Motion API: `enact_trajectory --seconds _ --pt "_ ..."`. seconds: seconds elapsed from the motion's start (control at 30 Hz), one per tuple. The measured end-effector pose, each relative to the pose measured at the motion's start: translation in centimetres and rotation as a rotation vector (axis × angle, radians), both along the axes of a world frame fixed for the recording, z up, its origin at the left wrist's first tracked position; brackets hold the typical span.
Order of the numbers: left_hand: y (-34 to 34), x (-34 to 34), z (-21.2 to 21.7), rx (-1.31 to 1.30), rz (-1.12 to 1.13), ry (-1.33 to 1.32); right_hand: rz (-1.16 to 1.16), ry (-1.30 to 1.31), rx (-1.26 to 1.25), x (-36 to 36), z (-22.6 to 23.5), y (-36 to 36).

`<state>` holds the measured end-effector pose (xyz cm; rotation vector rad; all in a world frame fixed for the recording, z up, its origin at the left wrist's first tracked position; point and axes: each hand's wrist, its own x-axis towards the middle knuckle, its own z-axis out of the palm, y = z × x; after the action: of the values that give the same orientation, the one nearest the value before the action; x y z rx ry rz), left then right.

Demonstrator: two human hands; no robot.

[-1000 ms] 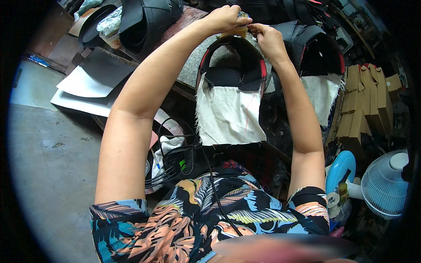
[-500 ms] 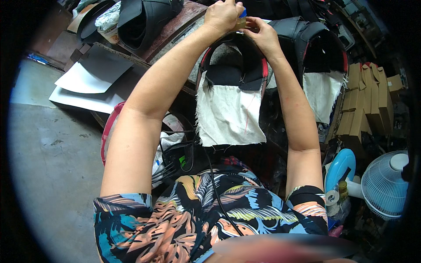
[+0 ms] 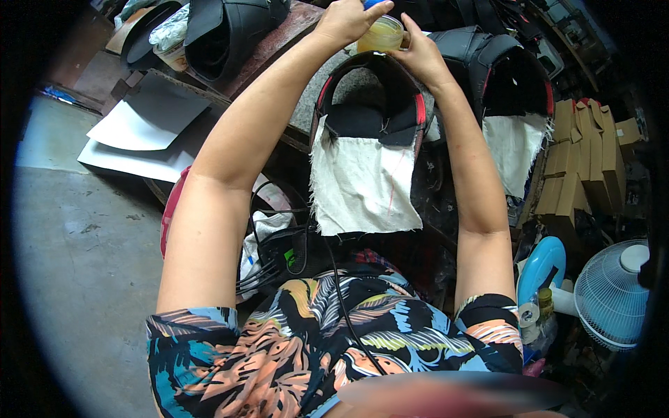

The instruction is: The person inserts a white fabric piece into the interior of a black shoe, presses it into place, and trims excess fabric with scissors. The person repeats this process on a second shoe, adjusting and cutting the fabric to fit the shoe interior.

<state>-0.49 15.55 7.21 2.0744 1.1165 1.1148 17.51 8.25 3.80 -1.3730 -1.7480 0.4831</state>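
- Head view: both arms reach far forward over the table (image 3: 306, 111). The left hand (image 3: 348, 19) is closed over the blue top of a small yellowish jar (image 3: 380, 35); the right hand (image 3: 418, 59) curls around the jar's side and steadies it.
- The jar is held in the air just beyond a black curved piece with red piping (image 3: 369, 104), which lies on the table with a frayed white cloth (image 3: 362, 188) hanging from it toward the person.
- A second black piece with white cloth (image 3: 512, 90) sits just to the right; stacked cardboard (image 3: 578, 160) and a white fan (image 3: 613, 292) are further right.
- Judged from the grip, the step in hand looks like working the jar's lid. The next move seems to call for a firm hold below while the upper hand twists, keeping the jar level over the cloth.
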Motion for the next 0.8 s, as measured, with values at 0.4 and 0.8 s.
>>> enact_trajectory --seconds 0.4,0.8 --pt "0.1 0.1 0.7 -0.140 0.002 0.177 -0.163 -0.704 0.299 0.7 2.3 1.3" --pt "-0.7 -0.3 1.3 0.569 -0.287 0.571 -0.092 -0.611 0.381 0.5 6.4 -6.9"
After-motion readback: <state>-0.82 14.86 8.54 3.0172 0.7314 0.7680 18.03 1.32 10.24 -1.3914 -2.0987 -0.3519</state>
